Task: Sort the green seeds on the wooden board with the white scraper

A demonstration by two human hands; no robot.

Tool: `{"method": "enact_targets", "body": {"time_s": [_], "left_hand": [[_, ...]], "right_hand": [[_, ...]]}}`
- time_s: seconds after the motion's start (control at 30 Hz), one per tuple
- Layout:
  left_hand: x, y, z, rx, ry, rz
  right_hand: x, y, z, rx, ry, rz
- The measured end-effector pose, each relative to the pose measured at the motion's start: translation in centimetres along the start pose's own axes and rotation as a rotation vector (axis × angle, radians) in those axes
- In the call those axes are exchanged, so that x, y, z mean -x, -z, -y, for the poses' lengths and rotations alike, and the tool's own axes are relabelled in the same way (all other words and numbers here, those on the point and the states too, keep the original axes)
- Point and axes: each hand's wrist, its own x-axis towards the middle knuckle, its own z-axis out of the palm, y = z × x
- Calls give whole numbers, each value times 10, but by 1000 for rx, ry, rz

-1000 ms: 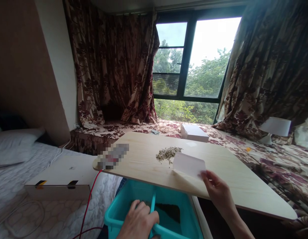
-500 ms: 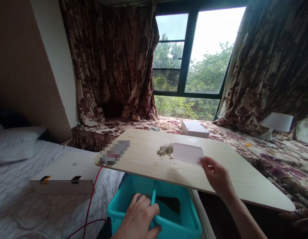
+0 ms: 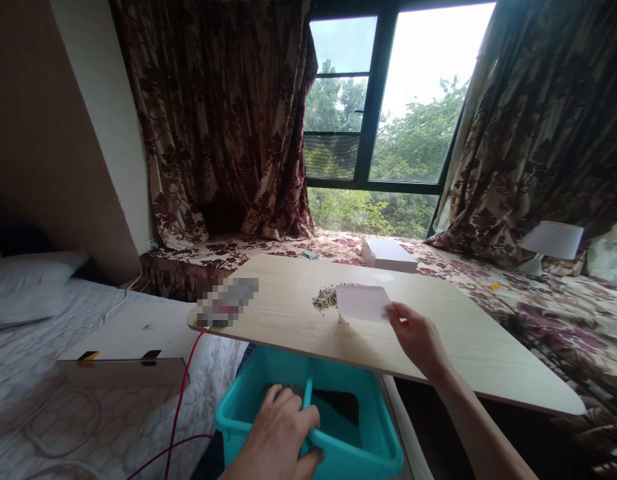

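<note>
My right hand (image 3: 413, 333) pinches the right edge of a thin white card (image 3: 363, 303) with rounded corners, held tilted over the wooden tabletop (image 3: 453, 340). The card's left edge meets a pile of small greenish seeds or beans (image 3: 325, 299) and hides part of it. Below the table's front edge is a turquoise plastic bin (image 3: 358, 460) split by a divider. Its right compartment has something dark in it. My left hand (image 3: 286, 427) is closed around the bin's near rim by the divider, fingers reaching into the left compartment.
A pixelated object (image 3: 228, 303) with a red cable (image 3: 181, 400) lies at the table's left end. On the bed at left is a flat white box (image 3: 133, 340). Another white box (image 3: 388, 255) and a lamp (image 3: 551, 241) stand on the window ledge.
My right hand has moved the card left, so it now covers more of the pile's right side. The left hand keeps its place on the bin. The view has tilted slightly.
</note>
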Motion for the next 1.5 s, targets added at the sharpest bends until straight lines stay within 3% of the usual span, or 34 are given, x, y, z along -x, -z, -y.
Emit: {"method": "enact_targets", "body": {"time_s": [0.13, 0.33, 0.73, 1.13, 1.33, 1.5], "left_hand": [[0, -3, 3, -4, 9, 2], [-1, -5, 4, 10, -24, -56], [4, 1, 8, 33, -3, -86], [6, 8, 10, 22, 26, -107], [9, 14, 10, 26, 57, -118], [9, 16, 14, 21, 72, -114]], "right_hand": [[-5, 1, -2, -20, -19, -32], [20, 11, -23, -182, -157, -48], [24, -9, -20, -420, -238, -56], [29, -6, -12, -516, -251, 27], [41, 7, -13, -646, -340, 202], [27, 4, -9, -666, -363, 52]]}}
